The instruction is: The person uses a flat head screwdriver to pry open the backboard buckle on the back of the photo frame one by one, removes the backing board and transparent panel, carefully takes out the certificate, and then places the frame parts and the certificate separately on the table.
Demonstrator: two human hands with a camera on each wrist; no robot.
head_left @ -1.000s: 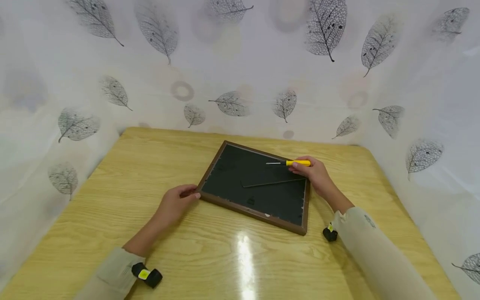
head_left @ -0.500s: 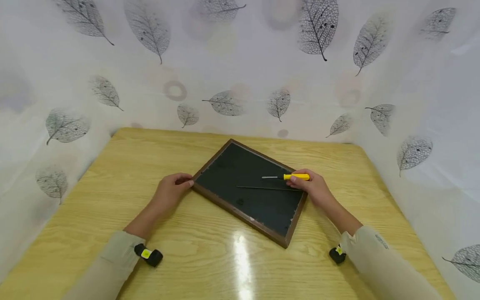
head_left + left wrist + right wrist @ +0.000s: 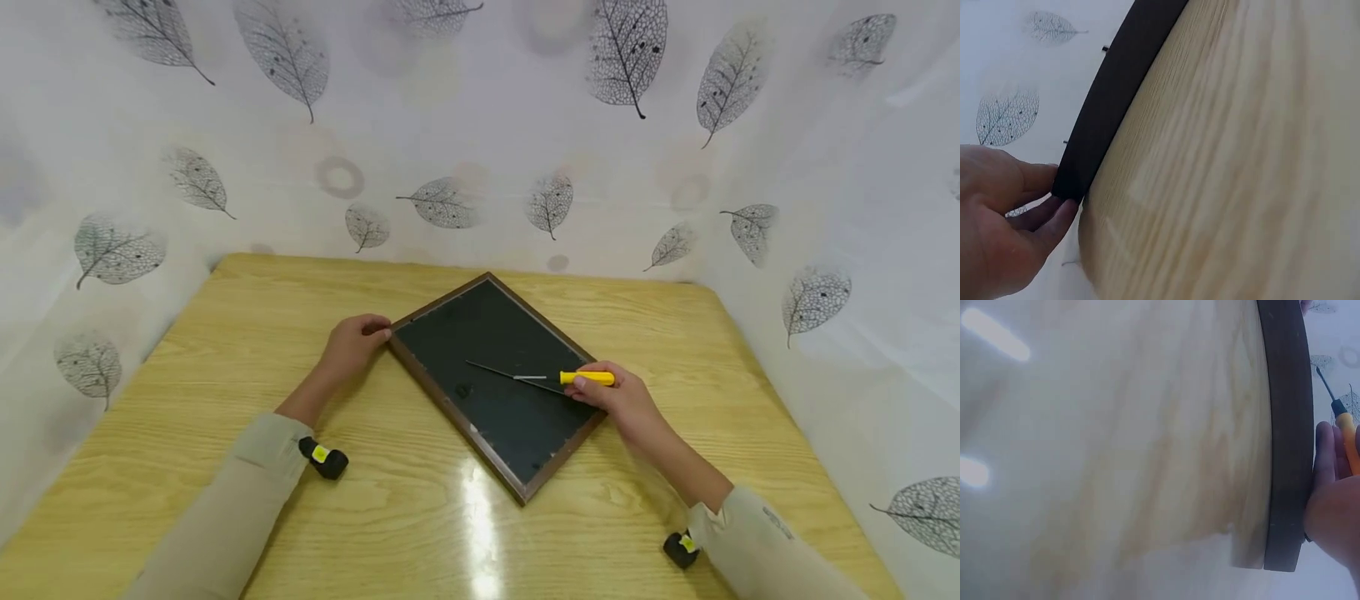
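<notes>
A picture frame (image 3: 450, 333) with a brown border and a black back lies turned back-up on the table, its corners pointing away from and toward the person in the head view. My left hand (image 3: 351, 354) pinches its left corner between thumb and fingers; the left wrist view shows this hand (image 3: 1007, 228) at the corner of the dark frame edge (image 3: 1107, 106). A screwdriver (image 3: 588, 377) with a yellow handle is held in my right hand (image 3: 624, 404), which also rests at the frame's right corner. Across the back runs a thin dark strip (image 3: 487, 367), partly behind the screwdriver.
The wooden table (image 3: 360, 517) extends around the frame on every side, with a bright light reflection near its front. A white leaf-printed curtain (image 3: 465, 125) encloses the back and both sides. Black wrist cameras (image 3: 324, 458) sit on both sleeves.
The picture frame has turned clockwise on the table. My left hand has moved away from the person with its corner, while the right hand, still holding the screwdriver, has come nearer.
</notes>
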